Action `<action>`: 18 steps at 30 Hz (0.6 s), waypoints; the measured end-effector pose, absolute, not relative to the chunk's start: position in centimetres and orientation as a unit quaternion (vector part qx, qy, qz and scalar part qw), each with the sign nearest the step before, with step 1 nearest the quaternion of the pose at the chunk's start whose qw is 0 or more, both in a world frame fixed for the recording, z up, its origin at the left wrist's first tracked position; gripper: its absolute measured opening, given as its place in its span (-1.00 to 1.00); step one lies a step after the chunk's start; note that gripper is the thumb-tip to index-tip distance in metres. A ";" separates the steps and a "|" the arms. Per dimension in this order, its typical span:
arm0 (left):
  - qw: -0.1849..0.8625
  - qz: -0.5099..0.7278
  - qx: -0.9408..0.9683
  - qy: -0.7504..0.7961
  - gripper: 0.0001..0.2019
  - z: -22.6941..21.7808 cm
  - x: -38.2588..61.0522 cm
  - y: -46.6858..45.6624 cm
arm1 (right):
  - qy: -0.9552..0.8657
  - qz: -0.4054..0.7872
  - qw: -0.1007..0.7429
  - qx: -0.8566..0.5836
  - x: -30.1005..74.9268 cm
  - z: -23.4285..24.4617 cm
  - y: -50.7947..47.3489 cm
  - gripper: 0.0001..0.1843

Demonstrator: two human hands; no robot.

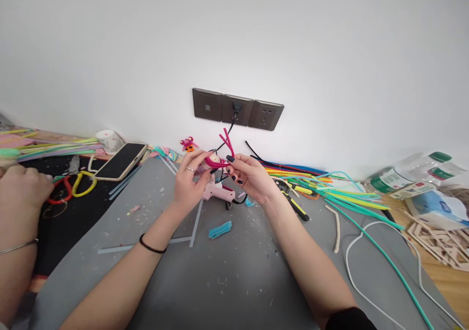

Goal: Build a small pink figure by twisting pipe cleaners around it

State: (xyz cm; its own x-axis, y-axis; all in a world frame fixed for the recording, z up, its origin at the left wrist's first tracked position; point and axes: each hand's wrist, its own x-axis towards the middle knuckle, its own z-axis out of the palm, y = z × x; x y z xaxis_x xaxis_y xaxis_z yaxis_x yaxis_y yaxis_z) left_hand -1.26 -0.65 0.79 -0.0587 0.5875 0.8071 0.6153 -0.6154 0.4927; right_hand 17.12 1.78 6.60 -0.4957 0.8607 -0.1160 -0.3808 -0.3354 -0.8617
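Observation:
My left hand (191,177) grips a small bundle wound with deep pink pipe cleaner (219,163), with a pale round part showing on it. On its other side, the thumb and fingers of my right hand (251,175) pinch the same pipe cleaner. Two loose pink ends stick up above the fingers. Just behind and below my hands lies a pale pink glue gun (220,192), partly hidden, with a black cord. A folded blue pipe cleaner bundle (220,230) rests on the grey mat (234,276) nearer to me.
Another person's hand (24,186) is at the left, beside red and yellow scissors (73,186) and a phone (121,161). Glue sticks (196,222) lie on the mat. Coloured pipe cleaners (330,186), pliers (298,205), a white cable (351,266) and plastic bottles (394,176) are at right.

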 end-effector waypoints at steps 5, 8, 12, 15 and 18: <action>-0.049 -0.614 -0.658 -0.434 -0.71 0.9 -1.0 -0.8 | -0.421 0.758 0.410 -0.284 16.8 5.6 2.0 -0.51; -0.100 -0.625 -0.647 -0.426 -0.70 0.9 -0.8 -0.9 | -0.435 0.738 0.431 -0.283 16.6 5.2 2.0 -0.50; -0.170 -0.641 -0.623 -0.415 -0.68 0.8 -0.6 -0.9 | -0.435 0.730 0.445 -0.283 16.3 4.8 2.1 -0.46; -0.215 -0.656 -0.606 -0.395 -0.67 0.7 -0.5 -0.7 | -0.436 0.728 0.451 -0.275 16.1 4.4 2.2 -0.44; -0.264 -0.667 -0.585 -0.378 -0.64 0.6 -0.3 -0.5 | -0.435 0.725 0.463 -0.267 15.8 4.1 2.2 -0.43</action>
